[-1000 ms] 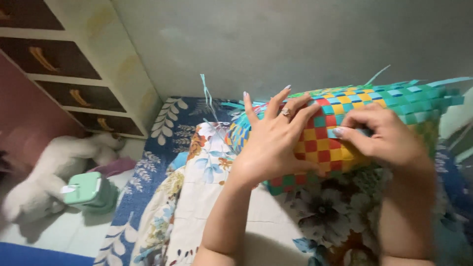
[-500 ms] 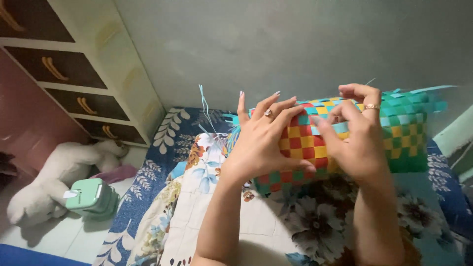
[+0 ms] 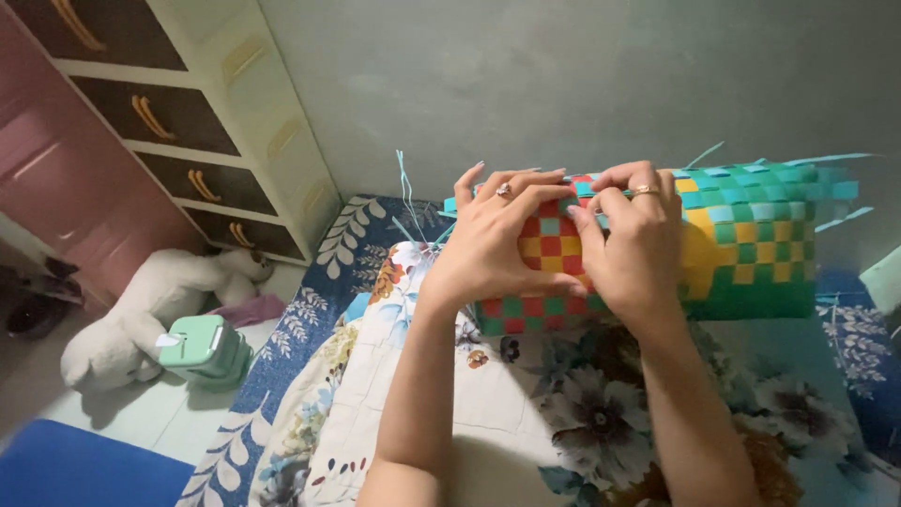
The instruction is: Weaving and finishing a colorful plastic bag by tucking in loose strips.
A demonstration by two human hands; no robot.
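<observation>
Both hands, left hand (image 3: 493,239) and right hand (image 3: 633,244), pinch strips on a checkered woven basket (image 3: 741,249) lying on the floral bedsheet (image 3: 582,413); a drawer cabinet (image 3: 188,141) stands far left; a plush toy (image 3: 150,305) lies on the floor.

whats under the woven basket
The woven basket lies on a floral quilt, gripped by the left hand and right hand. Its underside and inside are hidden.

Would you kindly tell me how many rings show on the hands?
2: one on the left hand, at, and one gold ring on the right hand, at. Both hands press on the woven basket; other fingers are partly hidden.
</observation>
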